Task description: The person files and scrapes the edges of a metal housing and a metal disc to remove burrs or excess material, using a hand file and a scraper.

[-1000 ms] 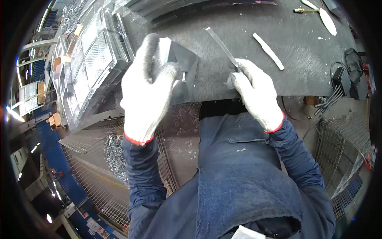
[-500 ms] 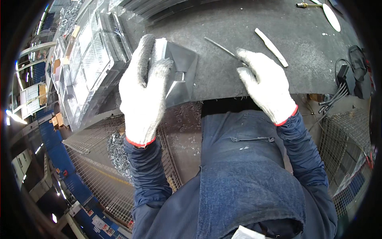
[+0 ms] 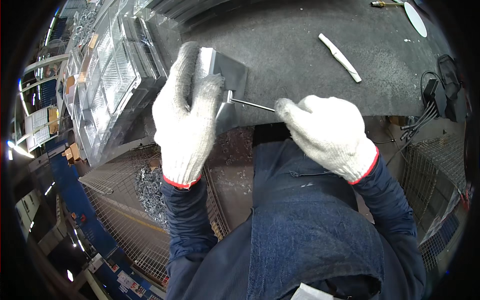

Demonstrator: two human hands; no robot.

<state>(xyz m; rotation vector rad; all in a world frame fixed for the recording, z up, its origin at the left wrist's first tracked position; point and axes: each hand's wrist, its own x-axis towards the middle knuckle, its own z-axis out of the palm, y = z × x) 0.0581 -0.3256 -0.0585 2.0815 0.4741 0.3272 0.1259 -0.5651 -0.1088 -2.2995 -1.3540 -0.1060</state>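
Observation:
My left hand (image 3: 186, 122), in a white knit glove with greyed fingertips, grips a grey sheet-metal part (image 3: 234, 74) with angled faces near the table's front edge. The fingers lie over its left side, and the thumb presses close to a small raised tab or slot. My right hand (image 3: 327, 132), gloved likewise, is closed on a thin metal rod (image 3: 254, 105). The rod's left end meets the part at that tab; whether it goes inside I cannot tell. The end inside my right fist is hidden.
Stacked shiny sheet-metal pieces (image 3: 117, 75) stand at the left. A white wrapped stick (image 3: 340, 57), a white oval piece (image 3: 415, 20) and a black device with cables (image 3: 431, 92) lie on the dark table (image 3: 285, 47). Below left, a wire basket (image 3: 122, 200) holds metal bits.
My right hand has moved left and slightly down, closing further round the rod. The rod swung from pointing away over the table to meeting the part's tab. My left hand keeps its hold.

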